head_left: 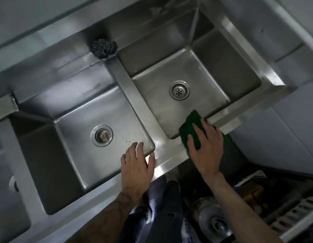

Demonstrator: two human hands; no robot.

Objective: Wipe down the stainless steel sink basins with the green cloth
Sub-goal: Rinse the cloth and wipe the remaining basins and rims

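Green cloth (189, 128) lies pressed under your right hand (206, 148), grip flat-fingered, on the right basin (161, 106) near rim; left hand (136, 165) rests empty, splayed.

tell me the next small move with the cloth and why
Probably slide the green cloth down into the right basin and along its near wall: the right hand presses it flat on the front rim, at that basin's near corner, half over the edge.

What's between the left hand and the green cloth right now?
Between the left hand and the green cloth is only bare steel: the divider strip meeting the front rim, shown in the head view.
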